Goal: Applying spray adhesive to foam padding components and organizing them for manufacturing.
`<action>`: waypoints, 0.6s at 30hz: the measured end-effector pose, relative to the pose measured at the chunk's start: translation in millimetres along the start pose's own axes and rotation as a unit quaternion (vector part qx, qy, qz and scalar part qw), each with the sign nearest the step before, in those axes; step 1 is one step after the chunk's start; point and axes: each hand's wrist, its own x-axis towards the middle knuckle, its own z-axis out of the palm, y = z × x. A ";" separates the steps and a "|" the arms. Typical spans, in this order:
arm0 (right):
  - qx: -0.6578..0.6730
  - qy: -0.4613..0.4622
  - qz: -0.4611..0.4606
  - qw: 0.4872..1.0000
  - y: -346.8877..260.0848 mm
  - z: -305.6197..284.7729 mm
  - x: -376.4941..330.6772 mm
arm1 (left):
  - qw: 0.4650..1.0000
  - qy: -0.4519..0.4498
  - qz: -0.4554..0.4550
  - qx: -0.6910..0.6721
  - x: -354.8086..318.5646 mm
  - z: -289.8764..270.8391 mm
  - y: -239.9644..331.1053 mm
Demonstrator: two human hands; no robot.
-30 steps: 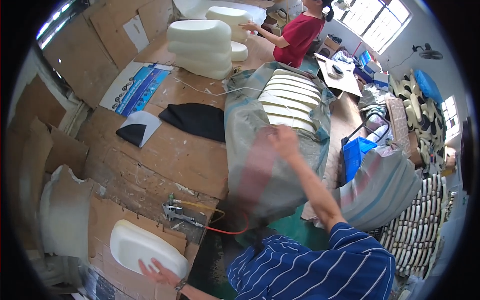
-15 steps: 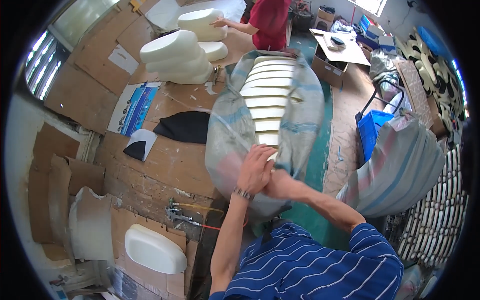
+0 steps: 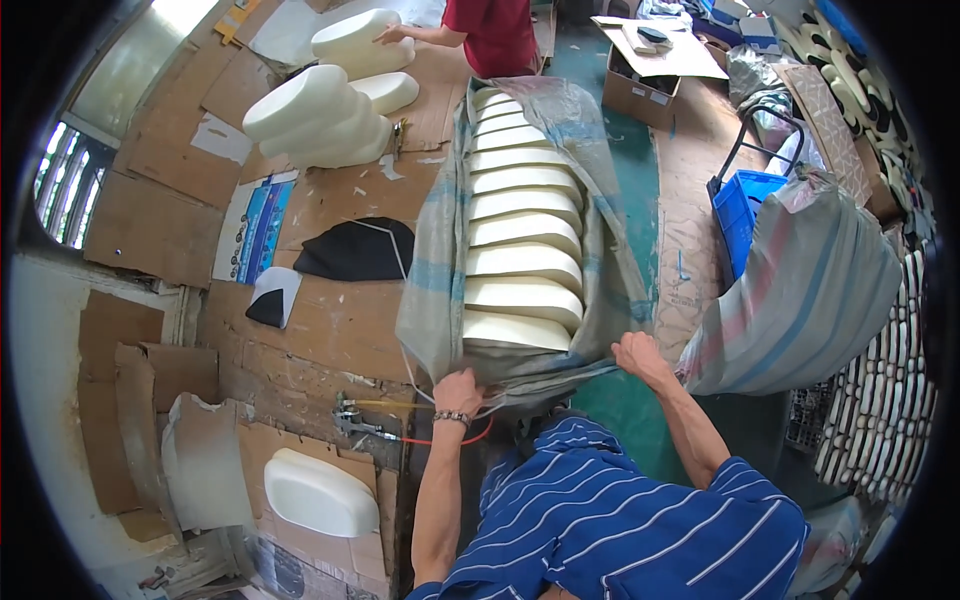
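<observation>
A long translucent woven sack (image 3: 430,300) with blue stripes lies before me, its mouth spread wide. Inside, a row of several cream foam pads (image 3: 520,258) stands packed face to face. My left hand (image 3: 460,390) is closed on the sack's near rim at the left. At the right corner of that rim, my right hand (image 3: 638,357) pinches the fabric, so the edge is stretched between both hands. The fingertips of both hands are partly hidden in the folds.
On the cardboard-covered table are black fabric pieces (image 3: 360,250), a spray gun (image 3: 358,420) with a red hose, and stacked foam pads (image 3: 320,115). A person in a red shirt (image 3: 497,35) touches one at the back. To the right stand a filled sack (image 3: 800,300) and blue crate (image 3: 740,205).
My hands were together over the near pads. They have parted and come down to the rim, pulling it toward me and apart. More of the foam row shows, and the view has shifted.
</observation>
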 end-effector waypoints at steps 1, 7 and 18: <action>-0.001 -0.001 -0.002 1.000 0.0 -3.7 5.2 | 1.000 0.020 -0.010 0.013 -0.8 5.7 0.3; 0.262 0.181 -0.128 0.939 -68.7 -75.5 69.8 | 0.993 0.101 -0.013 -0.060 -0.6 -3.3 19.1; 0.371 0.016 -0.225 0.901 -80.5 -33.6 241.6 | 0.720 0.245 -0.170 -0.627 41.6 53.9 79.9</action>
